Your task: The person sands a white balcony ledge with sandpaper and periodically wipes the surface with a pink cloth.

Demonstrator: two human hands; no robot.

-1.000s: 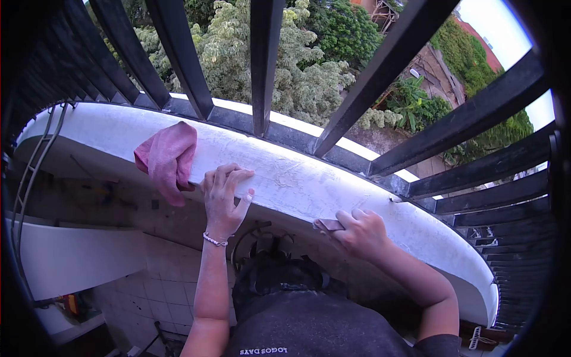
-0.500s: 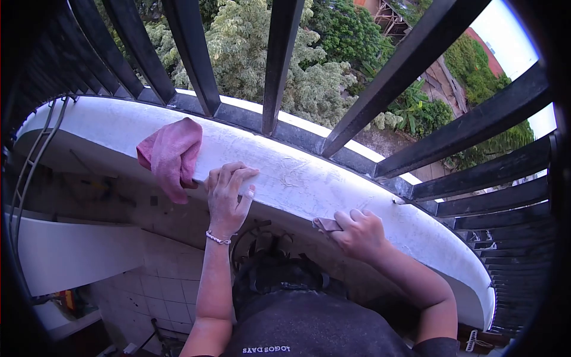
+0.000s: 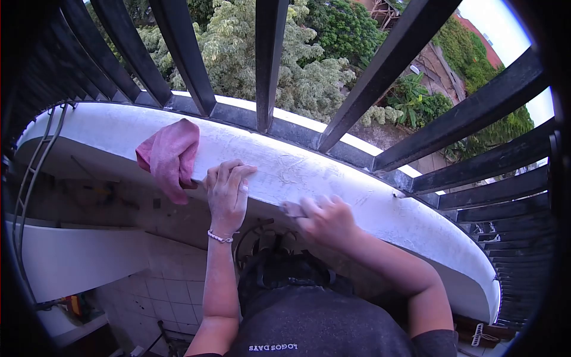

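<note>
A white curved ledge crosses the view, with rough patches on its top. My left hand rests at the ledge's near edge, fingers wrapped round a thin dark handle that runs toward a pink cloth. The cloth is draped over the ledge just left of that hand. Slightly blurred, my right hand grips a small greyish pad against the near edge of the ledge, to the right of my left hand.
Black railing bars rise from the far side of the ledge, with trees beyond. A metal ladder leans at the left. Below lie a white curved surface and a tiled floor.
My right hand has moved left along the ledge's edge with the grey pad, closer to my left hand. My left hand and the pink cloth have stayed nearly in place.
</note>
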